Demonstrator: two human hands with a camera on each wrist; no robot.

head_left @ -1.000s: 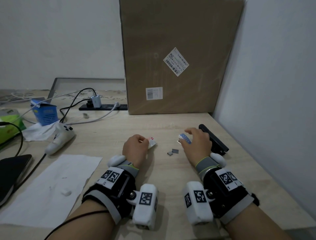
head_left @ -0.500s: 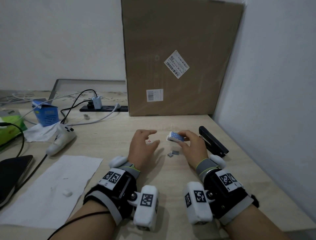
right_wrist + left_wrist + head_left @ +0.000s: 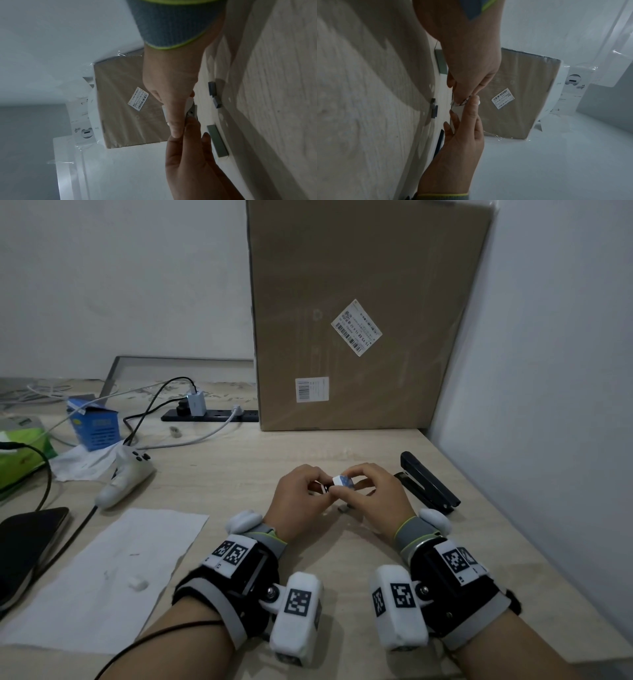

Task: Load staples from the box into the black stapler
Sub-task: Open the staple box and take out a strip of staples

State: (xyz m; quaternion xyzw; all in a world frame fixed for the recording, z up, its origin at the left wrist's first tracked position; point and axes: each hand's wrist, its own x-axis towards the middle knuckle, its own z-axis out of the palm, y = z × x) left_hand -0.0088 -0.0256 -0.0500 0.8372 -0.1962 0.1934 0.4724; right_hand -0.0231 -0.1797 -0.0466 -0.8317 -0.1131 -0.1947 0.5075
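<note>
A small white and blue staple box (image 3: 343,481) is held just above the table between both hands. My left hand (image 3: 317,484) pinches its left end; my right hand (image 3: 356,478) grips it from the right with thumb and fingers curled round it. In the wrist views the staple box (image 3: 460,103) (image 3: 190,108) is mostly hidden by fingers. The black stapler (image 3: 426,482) lies shut on the table to the right of my right hand, untouched. Short grey staple strips (image 3: 212,88) and a longer strip (image 3: 217,140) lie on the table under the hands.
A tall cardboard box (image 3: 359,320) stands against the wall behind. The side wall (image 3: 548,405) runs close along the right, just past the stapler. At the left lie a white paper sheet (image 3: 109,570), a white controller (image 3: 126,477), cables, a power strip (image 3: 209,415) and a blue carton (image 3: 96,426).
My right hand lifted the staple box off the table and brought it left to the middle. My left hand moved right to meet it, and both hands now hold the box.
</note>
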